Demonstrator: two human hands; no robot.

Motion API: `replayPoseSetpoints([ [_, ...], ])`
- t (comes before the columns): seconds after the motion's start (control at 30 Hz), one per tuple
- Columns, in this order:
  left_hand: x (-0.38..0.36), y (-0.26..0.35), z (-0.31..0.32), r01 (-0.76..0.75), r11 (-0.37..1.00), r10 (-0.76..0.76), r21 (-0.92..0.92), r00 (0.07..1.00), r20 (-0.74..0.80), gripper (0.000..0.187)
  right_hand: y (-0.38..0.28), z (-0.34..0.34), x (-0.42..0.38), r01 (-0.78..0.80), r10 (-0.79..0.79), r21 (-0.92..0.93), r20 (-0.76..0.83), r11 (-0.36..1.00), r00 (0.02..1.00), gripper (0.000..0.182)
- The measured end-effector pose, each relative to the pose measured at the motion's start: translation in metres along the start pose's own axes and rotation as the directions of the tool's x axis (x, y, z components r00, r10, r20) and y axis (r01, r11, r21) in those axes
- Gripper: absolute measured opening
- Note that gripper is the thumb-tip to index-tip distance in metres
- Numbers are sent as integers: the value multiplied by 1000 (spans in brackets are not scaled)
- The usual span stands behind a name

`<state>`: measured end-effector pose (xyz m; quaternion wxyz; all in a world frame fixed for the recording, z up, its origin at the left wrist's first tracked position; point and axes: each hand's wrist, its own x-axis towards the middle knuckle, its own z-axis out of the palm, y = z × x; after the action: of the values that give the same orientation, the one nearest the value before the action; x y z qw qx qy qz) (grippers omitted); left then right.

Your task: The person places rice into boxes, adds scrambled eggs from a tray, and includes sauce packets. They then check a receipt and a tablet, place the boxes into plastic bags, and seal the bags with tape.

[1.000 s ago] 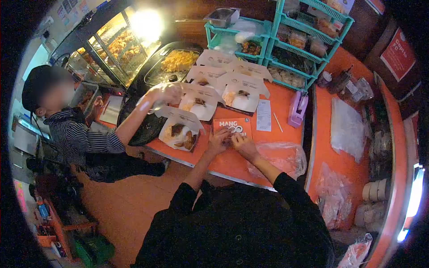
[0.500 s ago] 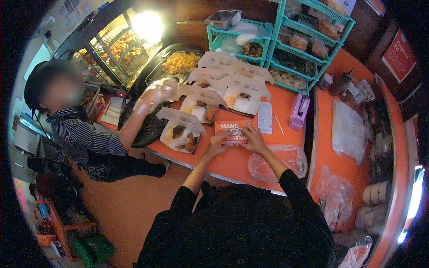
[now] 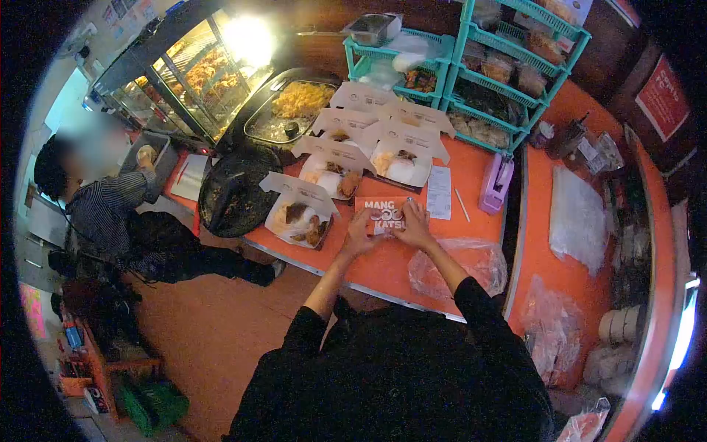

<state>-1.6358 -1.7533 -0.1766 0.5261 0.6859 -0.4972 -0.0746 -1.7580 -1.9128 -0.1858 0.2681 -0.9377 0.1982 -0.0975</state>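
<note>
A closed orange-red takeout box (image 3: 378, 205), printed "MANG KATSU" in white letters, lies on the orange table in front of me. My left hand (image 3: 359, 234) grips its left side, and my right hand (image 3: 415, 227) grips its right side, fingers curled over the lid. Just left of it stands an open takeout box (image 3: 300, 222) with rice and browned food. Behind that are other open boxes, among them one with rice and a fried piece (image 3: 329, 178) and one with a white rice mound (image 3: 400, 168). A paper slip (image 3: 438, 193) lies by the box's right corner.
A co-worker (image 3: 118, 199) leans at a grey bin (image 3: 163, 159) on the left. A black lid (image 3: 237, 193), a tray of shredded food (image 3: 300, 102) and a lit display case (image 3: 199, 74) stand nearby. To the right are a purple tape dispenser (image 3: 497, 184), plastic bag (image 3: 456, 271) and teal racks (image 3: 508, 81).
The co-worker's arm has swung back from over the open boxes to the grey bin on the left. My hands stay on the closed box, with slight finger shifts.
</note>
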Motion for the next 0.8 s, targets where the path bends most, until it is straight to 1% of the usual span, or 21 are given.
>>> replayPoseSetpoints([
  [0.03,-1,-3,1,-46,994,49,100,998,-27,57,3,5,0,34,-39,-55,-89,998,995,73],
  [0.07,-2,0,1,-40,994,43,104,999,-26,57,3,6,-2,35,-39,-49,-84,998,996,73],
  [0.13,-1,7,3,12,998,-7,65,997,-78,53,5,5,-2,52,-55,-30,-104,998,993,78],
  [0.17,-1,2,5,16,998,-11,68,997,-80,53,11,10,-2,56,-58,-28,-100,998,993,78],
  [0.23,-3,-20,14,85,986,-100,-144,990,-101,49,25,25,-1,105,-91,62,-187,993,978,77],
  [0.27,-2,-24,15,90,986,-105,-140,989,-107,49,21,23,-1,111,-97,66,-183,992,978,77],
  [0.33,0,-31,18,89,991,-97,-104,992,-76,45,14,17,2,84,-61,89,-242,992,968,80],
  [0.37,1,-33,18,90,991,-98,-101,992,-79,45,11,8,6,88,-63,92,-241,992,968,80],
  [0.4,1,-34,18,118,984,-128,-134,989,-71,44,11,-2,13,169,-165,22,-121,985,979,84],
  [0.43,-1,-34,19,148,975,-160,-167,985,-58,44,9,-10,18,253,-253,-36,7,967,967,89],
  [0.47,-3,-26,18,155,974,-166,-168,985,-54,44,8,-7,24,249,-249,-32,12,968,968,89],
  [0.5,-4,-8,15,154,987,-149,52,984,-95,42,6,1,30,350,-350,-252,46,902,936,94],
  [0.53,-6,9,15,153,951,-122,268,984,-127,41,2,8,36,434,-436,-453,106,779,894,99],
  [0.57,-11,24,19,161,952,-134,259,984,-121,41,-4,13,44,430,-426,-450,116,783,897,99],
  [0.6,-23,39,25,164,936,-81,313,962,-261,38,-12,17,53,457,-413,-381,194,804,890,101],
  [0.63,-33,50,31,170,914,-13,368,919,-393,36,-12,18,60,477,-406,-313,266,821,874,104],
  [0.67,-53,63,39,123,918,6,376,946,-324,33,-11,4,59,475,-398,-313,280,823,874,104],
  [0.7,-77,76,45,79,921,22,382,967,-255,32,-21,-20,54,478,-373,-329,336,814,865,104],
  [0.73,-88,97,46,-42,934,66,354,996,-55,35,-33,-44,48,483,-347,-344,387,805,854,105],
  [0.77,-93,115,46,-160,940,121,301,982,145,38,-38,-63,38,483,-343,-343,396,806,852,105],
  [0.8,-93,120,52,-156,943,117,294,983,144,38,-38,-85,23,472,-376,-343,309,812,873,106],
])
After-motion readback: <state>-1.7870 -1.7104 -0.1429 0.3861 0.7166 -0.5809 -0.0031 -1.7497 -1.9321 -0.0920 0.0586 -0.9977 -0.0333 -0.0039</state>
